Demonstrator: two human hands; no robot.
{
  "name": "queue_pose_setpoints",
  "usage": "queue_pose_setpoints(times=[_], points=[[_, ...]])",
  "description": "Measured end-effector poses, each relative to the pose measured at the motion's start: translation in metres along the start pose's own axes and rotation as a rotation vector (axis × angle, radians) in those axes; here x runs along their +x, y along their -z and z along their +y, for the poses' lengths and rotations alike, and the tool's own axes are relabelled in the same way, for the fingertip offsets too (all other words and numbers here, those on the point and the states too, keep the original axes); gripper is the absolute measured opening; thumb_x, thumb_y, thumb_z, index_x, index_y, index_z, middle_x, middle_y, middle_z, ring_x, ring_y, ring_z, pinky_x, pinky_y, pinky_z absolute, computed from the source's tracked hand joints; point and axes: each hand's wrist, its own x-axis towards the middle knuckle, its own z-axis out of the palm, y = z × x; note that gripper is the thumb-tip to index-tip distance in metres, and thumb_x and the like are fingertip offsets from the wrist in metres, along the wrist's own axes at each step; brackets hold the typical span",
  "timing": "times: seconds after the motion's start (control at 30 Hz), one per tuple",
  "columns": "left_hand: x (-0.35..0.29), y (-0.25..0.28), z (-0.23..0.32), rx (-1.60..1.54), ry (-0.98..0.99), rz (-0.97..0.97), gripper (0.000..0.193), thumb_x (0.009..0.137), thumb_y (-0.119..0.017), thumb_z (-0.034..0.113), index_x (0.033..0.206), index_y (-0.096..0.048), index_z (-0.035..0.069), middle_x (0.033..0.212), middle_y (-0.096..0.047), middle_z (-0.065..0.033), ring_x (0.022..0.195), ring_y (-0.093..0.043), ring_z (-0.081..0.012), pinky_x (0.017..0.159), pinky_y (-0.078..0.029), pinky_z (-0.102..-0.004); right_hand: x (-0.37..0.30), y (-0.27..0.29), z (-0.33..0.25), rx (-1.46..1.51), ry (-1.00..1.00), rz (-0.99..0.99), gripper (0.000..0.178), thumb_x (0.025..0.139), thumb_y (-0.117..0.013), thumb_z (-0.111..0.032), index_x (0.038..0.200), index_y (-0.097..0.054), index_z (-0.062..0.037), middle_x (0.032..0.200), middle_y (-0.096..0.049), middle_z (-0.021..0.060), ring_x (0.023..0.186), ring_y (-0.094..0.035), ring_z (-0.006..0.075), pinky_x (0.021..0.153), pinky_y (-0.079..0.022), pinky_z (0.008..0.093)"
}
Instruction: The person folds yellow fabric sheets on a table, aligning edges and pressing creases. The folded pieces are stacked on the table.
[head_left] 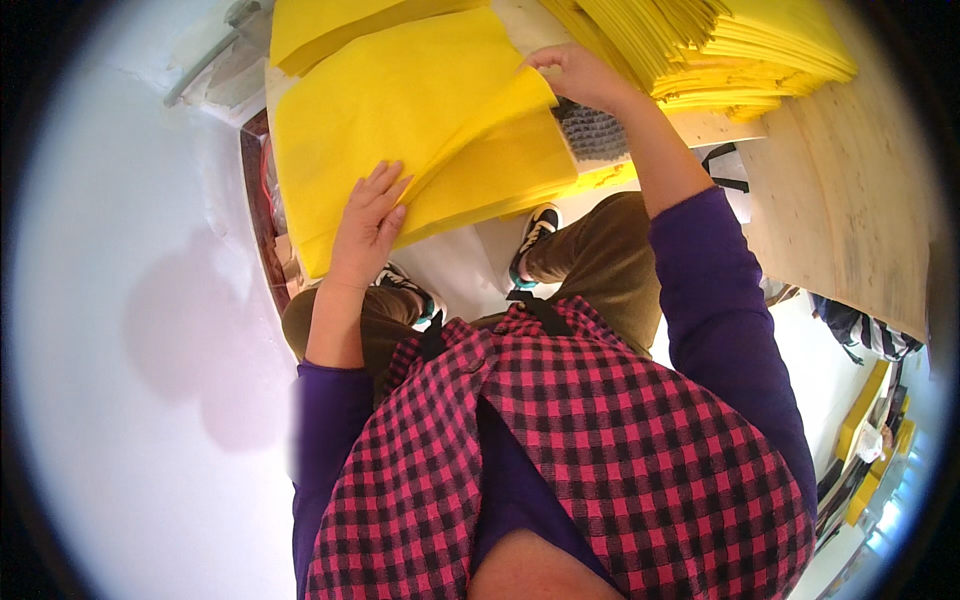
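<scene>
The left hand [368, 220] lies palm down, its fingers [380, 180] stretched forward and slightly to the right, the thumb set apart. Its wrist runs nearly straight into the left forearm [337, 325], bare below the elbow. The right hand [585, 76] is farther forward — thumb and fingertips pinched together, pointing left. The right forearm [668, 155] slants forward and leftward, that arm reaching out farther than the other.

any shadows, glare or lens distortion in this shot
Head view: soft shadow on the white surface at left; head view: bluish glare near the lower right rim; head view: fisheye distortion toward the rim, corners black; head view: layer under the yellow sheet looks darker.
</scene>
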Motion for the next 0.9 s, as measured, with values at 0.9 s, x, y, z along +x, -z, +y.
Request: queue_pose_setpoints(times=[0.9], points=[[-0.003,-0.002,-0.007,-0.182,0.080,0.044,0.032,0.095,-0.051,0.021,0.119,-0.058,0.000,0.137,-0.049,-0.0129,0.133,-0.037,-0.0316,0.112,-0.022,-0.0449,-0.080,-0.036,0.027,0.200,0.043,-0.087,0.012,0.074,-0.072,-0.004,0.084,-0.065,-0.0026,0.088,-0.052,0.0008,0.082,-0.051,0.0129,0.073,-0.041,0.0254]])
